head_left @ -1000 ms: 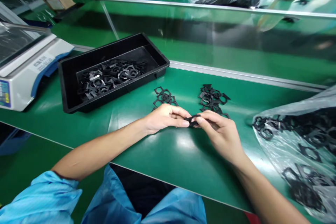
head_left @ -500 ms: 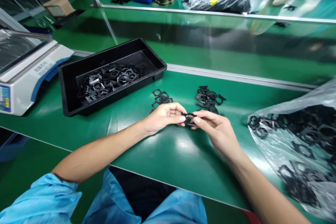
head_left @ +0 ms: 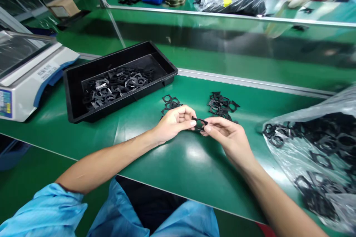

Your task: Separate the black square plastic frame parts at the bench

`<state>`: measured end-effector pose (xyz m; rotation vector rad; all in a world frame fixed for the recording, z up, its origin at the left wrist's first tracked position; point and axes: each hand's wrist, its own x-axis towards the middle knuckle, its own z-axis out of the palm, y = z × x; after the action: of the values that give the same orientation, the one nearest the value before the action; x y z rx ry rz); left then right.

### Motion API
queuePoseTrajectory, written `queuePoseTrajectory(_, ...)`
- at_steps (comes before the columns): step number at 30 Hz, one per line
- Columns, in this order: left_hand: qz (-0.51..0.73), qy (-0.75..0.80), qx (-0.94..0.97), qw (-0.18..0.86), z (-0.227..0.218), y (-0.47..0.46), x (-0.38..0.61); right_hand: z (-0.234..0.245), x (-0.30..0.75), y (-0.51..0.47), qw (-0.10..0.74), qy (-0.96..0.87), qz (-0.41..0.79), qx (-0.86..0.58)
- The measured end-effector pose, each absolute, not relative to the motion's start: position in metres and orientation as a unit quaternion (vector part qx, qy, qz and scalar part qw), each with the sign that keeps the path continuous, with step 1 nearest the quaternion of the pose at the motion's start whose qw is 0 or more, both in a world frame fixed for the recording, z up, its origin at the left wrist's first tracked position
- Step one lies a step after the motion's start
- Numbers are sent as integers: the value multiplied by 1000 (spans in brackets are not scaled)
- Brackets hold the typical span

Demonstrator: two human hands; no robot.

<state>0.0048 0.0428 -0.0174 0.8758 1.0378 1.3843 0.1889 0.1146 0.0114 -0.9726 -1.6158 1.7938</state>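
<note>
L hand (head_left: 175, 123) & R hand (head_left: 228, 137) — black frame pc (head_left: 199, 122) held betw. both

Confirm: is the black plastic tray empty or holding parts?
Holding parts: the black plastic tray has a pile of black frame-shaped pieces inside.

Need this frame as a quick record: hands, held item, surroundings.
left hand: pinching black frame piece
right hand: pinching same piece, opposite side
nearest: two small piles of black pieces on green mat
rest: black tray of pieces, weighing scale, clear plastic bag of pieces
</note>
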Motion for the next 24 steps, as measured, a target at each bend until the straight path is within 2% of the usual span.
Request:
queuePoseTrajectory(8, 569, 502, 447, 474, -18, 38, 13, 11, 189, 111, 313, -668, 575, -354)
queuePoseTrajectory(16, 550, 511, 484, 450, -15, 35, 14, 13, 191, 107, 277, -684, 590, -326)
queuePoseTrajectory(21, 578, 514, 484, 409, -24, 39, 13, 10, 191, 104, 336, -729, 512, -306)
queuePoseTrajectory(24, 587, 502, 490, 404, -28, 41, 11, 10, 192, 101, 334, -746, 506, -276)
